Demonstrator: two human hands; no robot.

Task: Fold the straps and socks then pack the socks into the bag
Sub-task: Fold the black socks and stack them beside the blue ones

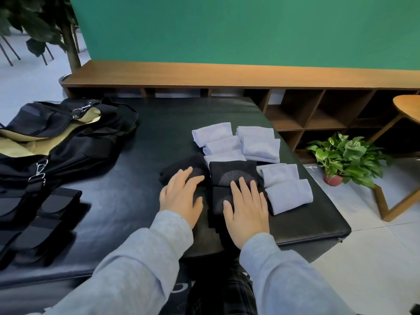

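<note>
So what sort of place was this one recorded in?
Probably an office lounge or a staged recording room, not a home: a plain green wall, a long low wooden shelf unit of bare cubbies, and a black padded bench serving as the worktop.

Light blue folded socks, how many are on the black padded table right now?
7. Three overlap in a left column, two stack at back right, two lie nearest. More may hide beneath.

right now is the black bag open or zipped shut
Open. The black bag lies on the black bench with its top gaping, tan lining showing in the gap. No socks are visible inside.
</note>
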